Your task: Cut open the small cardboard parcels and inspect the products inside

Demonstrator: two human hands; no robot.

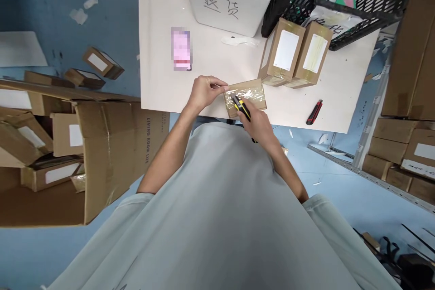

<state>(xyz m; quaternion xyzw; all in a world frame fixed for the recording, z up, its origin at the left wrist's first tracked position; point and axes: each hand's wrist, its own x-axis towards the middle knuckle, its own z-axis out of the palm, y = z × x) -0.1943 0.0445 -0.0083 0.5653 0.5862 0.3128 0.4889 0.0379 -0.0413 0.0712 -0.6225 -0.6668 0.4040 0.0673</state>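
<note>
A small cardboard box (249, 93) wrapped in shiny clear tape lies at the front edge of the white table. My left hand (205, 92) has its thumb and fingers closed at the box's upper left corner; whether it pinches tape or cardboard there is hard to see. In my right hand (260, 122) is a yellow and black utility knife (242, 108), held over the left part of the box. Whether the blade touches the tape cannot be made out. A red and black utility knife (314, 112) lies to the right on the table.
Two taped boxes (285, 52) with white labels stand behind, before a black plastic crate (340, 4). A white foam box (227, 2) and a phone with a blurred screen (181, 49) share the table (156, 86). To the left, a large open carton (112, 145) holds smaller boxes.
</note>
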